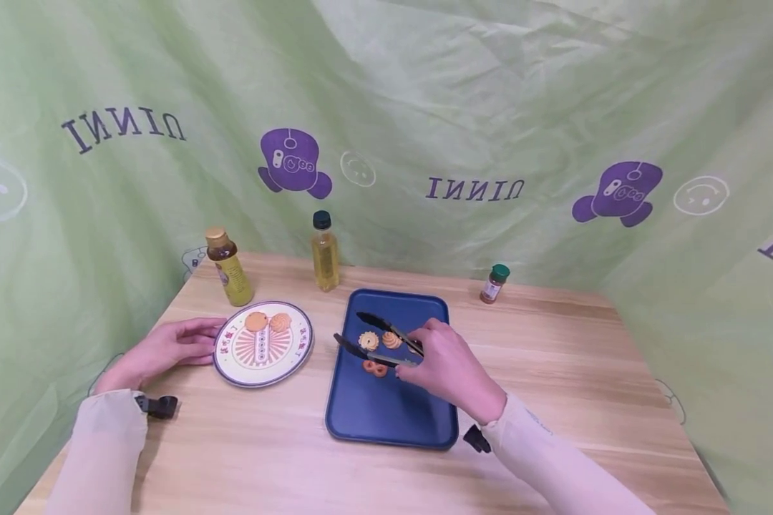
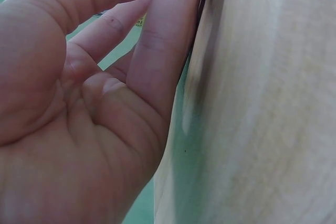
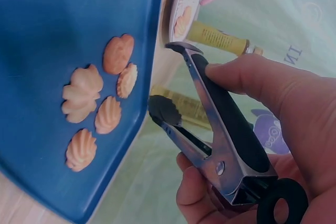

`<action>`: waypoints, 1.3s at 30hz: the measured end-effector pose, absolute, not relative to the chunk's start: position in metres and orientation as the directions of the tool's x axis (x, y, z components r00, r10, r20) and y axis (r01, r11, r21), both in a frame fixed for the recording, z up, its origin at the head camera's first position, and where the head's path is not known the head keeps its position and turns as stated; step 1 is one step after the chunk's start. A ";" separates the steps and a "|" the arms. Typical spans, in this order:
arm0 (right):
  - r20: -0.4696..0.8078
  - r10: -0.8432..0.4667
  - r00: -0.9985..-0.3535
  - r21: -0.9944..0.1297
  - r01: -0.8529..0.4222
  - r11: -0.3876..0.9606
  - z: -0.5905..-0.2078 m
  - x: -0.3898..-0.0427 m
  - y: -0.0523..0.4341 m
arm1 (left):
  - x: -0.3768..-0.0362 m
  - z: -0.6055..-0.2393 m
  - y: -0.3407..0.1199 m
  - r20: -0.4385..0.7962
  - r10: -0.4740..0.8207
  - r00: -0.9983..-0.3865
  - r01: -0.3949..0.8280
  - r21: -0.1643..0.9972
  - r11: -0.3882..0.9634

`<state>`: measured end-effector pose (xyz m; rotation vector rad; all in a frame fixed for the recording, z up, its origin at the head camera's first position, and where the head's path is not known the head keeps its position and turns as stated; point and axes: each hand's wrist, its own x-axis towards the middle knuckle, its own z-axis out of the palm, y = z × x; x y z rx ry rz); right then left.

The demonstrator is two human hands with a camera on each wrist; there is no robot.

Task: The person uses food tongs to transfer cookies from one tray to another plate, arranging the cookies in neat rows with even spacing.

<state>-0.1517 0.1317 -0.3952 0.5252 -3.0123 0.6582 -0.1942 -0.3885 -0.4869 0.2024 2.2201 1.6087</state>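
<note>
The right hand (image 1: 447,365) grips black-handled metal tongs (image 1: 380,340), arms apart, over ridged biscuits (image 1: 380,342) on a smooth blue tray (image 1: 393,415); the left hand (image 1: 167,348) rests relaxed beside a round plate (image 1: 264,361).

What I can't make out from here

In the head view my right hand (image 1: 447,365) covers the rear of the tongs (image 1: 376,340) and some of the cookies (image 1: 380,342) at the centre of the blue tray (image 1: 386,422), so I can't count them there. Labels on the two bottles (image 1: 325,252) and the small jar (image 1: 493,284) along the top of the table are too small to read. The left wrist view is mostly my blurred left hand (image 2: 79,103), cut off at the left and bottom edges. In the right wrist view the plate (image 3: 181,3) is cropped at the top edge, and the tray runs off the left.
</note>
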 end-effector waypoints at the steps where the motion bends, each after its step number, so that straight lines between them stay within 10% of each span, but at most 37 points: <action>1: 0.076 -0.323 -0.943 -0.398 -0.326 0.858 -0.396 -0.150 0.133 | -0.193 -0.488 -0.389 -0.229 0.339 -0.913 -0.113 0.938 0.329; 39: 0.044 -0.385 -0.922 -0.352 -0.375 0.857 -0.392 -0.151 0.152 | -0.195 -0.487 -0.388 -0.214 0.354 -0.910 -0.110 0.950 0.291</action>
